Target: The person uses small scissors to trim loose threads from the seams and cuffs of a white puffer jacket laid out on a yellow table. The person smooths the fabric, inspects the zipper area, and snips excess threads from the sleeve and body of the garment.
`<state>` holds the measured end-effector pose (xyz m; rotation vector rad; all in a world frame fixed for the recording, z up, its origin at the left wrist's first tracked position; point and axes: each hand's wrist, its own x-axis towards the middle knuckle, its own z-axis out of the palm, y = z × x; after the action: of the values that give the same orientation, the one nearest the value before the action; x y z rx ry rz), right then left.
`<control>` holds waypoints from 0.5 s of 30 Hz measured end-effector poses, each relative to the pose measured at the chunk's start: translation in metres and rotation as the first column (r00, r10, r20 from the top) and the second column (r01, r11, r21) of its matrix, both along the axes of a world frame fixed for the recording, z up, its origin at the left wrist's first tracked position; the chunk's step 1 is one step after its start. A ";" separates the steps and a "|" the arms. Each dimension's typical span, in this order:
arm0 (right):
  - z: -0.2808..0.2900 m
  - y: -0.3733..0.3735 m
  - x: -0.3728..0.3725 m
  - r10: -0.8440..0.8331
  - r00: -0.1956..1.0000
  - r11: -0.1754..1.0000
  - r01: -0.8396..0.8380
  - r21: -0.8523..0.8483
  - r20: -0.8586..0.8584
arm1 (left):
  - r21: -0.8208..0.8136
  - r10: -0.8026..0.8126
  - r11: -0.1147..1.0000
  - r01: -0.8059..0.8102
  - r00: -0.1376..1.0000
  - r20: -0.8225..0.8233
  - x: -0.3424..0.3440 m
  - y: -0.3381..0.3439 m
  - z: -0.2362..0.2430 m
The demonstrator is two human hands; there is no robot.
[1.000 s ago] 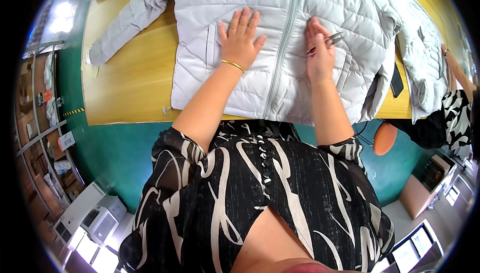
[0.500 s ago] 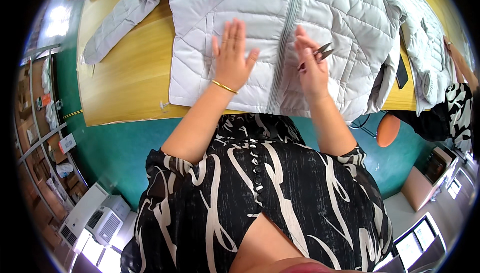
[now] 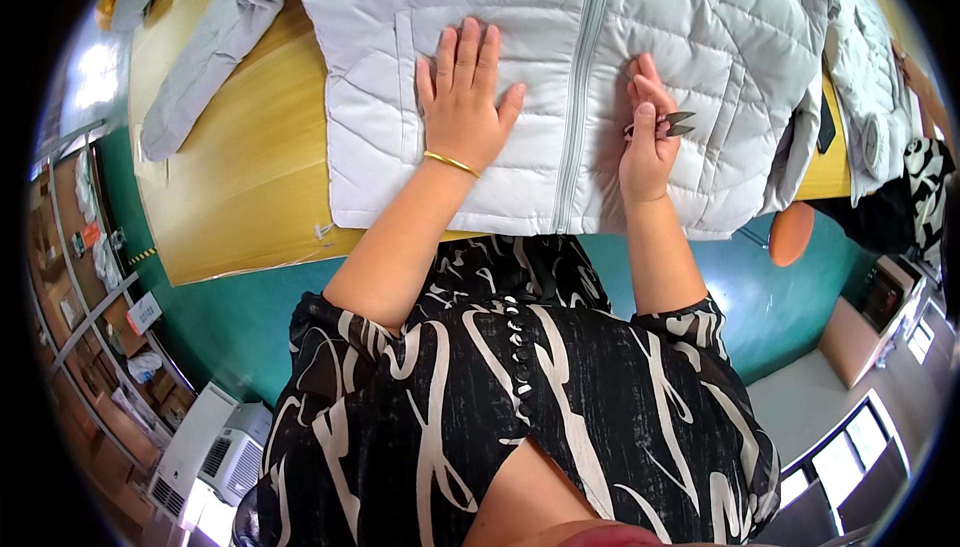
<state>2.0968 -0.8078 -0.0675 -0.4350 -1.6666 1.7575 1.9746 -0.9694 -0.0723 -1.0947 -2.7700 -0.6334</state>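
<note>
Blouse (image 3: 480, 377), thin black fabric with a cream brushstroke pattern and a row of small dark buttons, worn by the person. Jacket (image 3: 520, 17), pale grey, quilted and padded, laid out on a yellow wood-grain table (image 3: 245, 152), its hem at the near edge; one sleeve is stretched out to the left. Grey zip (image 3: 582, 82), fastened, run up the jacket's front. Left hand (image 3: 463, 112), palm down on the jacket between a pocket seam and the zip, fingers lightly spread, thumb held apart; a gold-coloured bangle (image 3: 452, 163) is worn at the wrist. Right hand (image 3: 650, 142), set on the zip's other side, turned partly on edge; small dark metal snips (image 3: 680, 125) are pinched between thumb and fingers, blades parted and directed right. Whether the jacket is touched by its fingertips cannot be told. Round orange-brown stool seat (image 3: 791, 234), placed beyond the table's near edge, at right. Second jacket (image 3: 855, 77), pale grey and quilted, laid farther right; it is approached closely by a co-worker's forearm (image 3: 928, 102), the contact unclear. Metal shelving (image 3: 90, 317), stacked with cartons, stood at far left.
</note>
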 end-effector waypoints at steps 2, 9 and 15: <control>0.002 0.002 0.001 -0.093 0.996 0.993 0.093 0.074 -0.006 | 0.021 -0.004 1.000 0.004 1.000 0.013 0.000 0.002 -0.001; -0.002 0.009 0.016 -0.433 0.893 0.901 0.430 -0.053 -0.121 | 0.179 -0.029 0.984 0.007 0.993 0.118 0.004 0.006 0.000; 0.020 -0.044 0.025 -0.042 0.992 0.979 0.017 -0.205 -0.118 | 0.334 -0.225 0.930 0.154 0.957 0.184 0.048 0.005 0.018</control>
<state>2.1221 -0.8520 -0.0479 -0.4323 -1.3953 1.9012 2.0223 -0.9647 -0.0545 -1.2951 -2.6148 -1.2456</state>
